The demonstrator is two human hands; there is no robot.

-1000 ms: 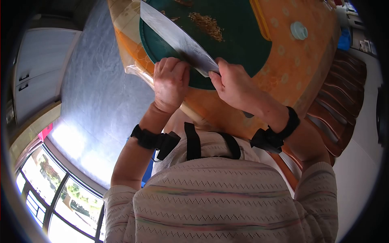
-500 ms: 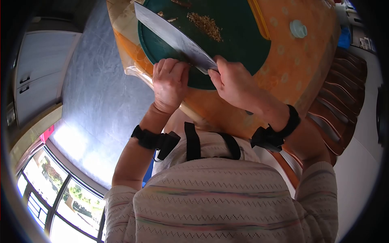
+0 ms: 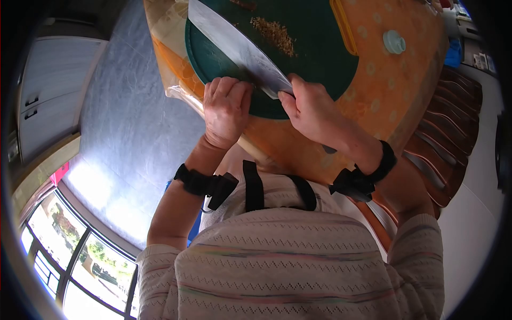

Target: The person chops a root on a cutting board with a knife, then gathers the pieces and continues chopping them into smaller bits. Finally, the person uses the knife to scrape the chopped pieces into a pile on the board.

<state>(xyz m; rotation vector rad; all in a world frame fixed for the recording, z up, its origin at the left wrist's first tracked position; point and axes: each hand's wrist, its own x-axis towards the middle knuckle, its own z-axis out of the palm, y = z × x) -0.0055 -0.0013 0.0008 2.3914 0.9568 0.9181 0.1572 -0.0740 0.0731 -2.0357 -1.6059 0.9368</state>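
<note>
My right hand (image 3: 316,111) is closed round the handle of a wide-bladed kitchen knife (image 3: 237,47). The blade slants up and to the left over a dark green cutting board (image 3: 328,66), its heel close to my left fingertips. On the board's near edge rests my left hand (image 3: 226,111), fingers curled and pressed together; whatever they pinch is hidden beneath them. A small heap of chopped brown bits (image 3: 274,36) lies on the board beyond the blade. Farther up, a brown piece (image 3: 244,5) is partly cut off by the frame's top.
An orange patterned tablecloth (image 3: 373,80) covers the table under the board. To the right stands a pale translucent cap-like object (image 3: 394,41). Brown slatted wooden chairs (image 3: 440,138) line the table's right side. Grey floor (image 3: 120,106) lies to the left.
The knife blade has shifted slightly to the right and up, and light scraps near its far end are now covered. Both hands keep nearly the same place and grip.
</note>
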